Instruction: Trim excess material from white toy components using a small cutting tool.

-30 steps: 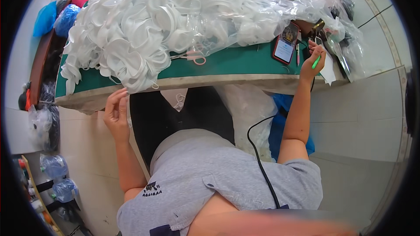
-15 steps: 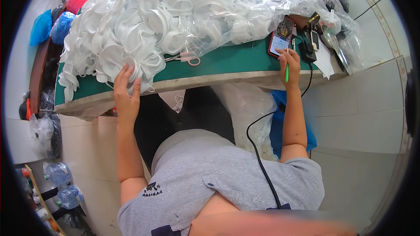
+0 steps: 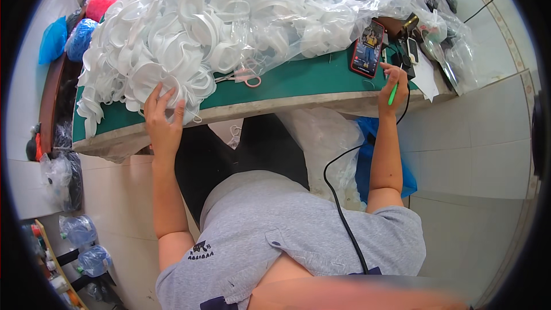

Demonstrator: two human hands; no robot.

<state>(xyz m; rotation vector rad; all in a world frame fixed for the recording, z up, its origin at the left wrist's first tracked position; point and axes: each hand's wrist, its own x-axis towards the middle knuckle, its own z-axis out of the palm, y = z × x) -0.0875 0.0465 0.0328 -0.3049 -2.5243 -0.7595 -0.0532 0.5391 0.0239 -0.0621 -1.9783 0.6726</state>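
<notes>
My left hand (image 3: 163,116) lies with fingers apart on the near edge of a big heap of white curved, cup-like pieces (image 3: 172,46). Its thumb and fingertips touch one round white piece there. In my right hand (image 3: 393,89) is a slim bright-green stick-like tool (image 3: 392,95), its exact kind unclear. That hand is just right of a red-cased smartphone (image 3: 367,49), whose lit screen shows a picture of people. Between the hands, pink-handled scissors (image 3: 251,78) lie on the green table top (image 3: 287,86), partly under clear plastic.
Clear plastic sheeting (image 3: 321,17) covers the heap's right part. A black power adapter (image 3: 403,66) and a white paper (image 3: 425,80) lie at the right end. A black cable (image 3: 326,175) hangs across my right side. Wrapped bundles, one pink (image 3: 103,3), stand far left.
My right hand has moved off the phone, to the right and slightly down, still with the green tool. The phone's screen picture has changed. My left hand has shifted only slightly.
</notes>
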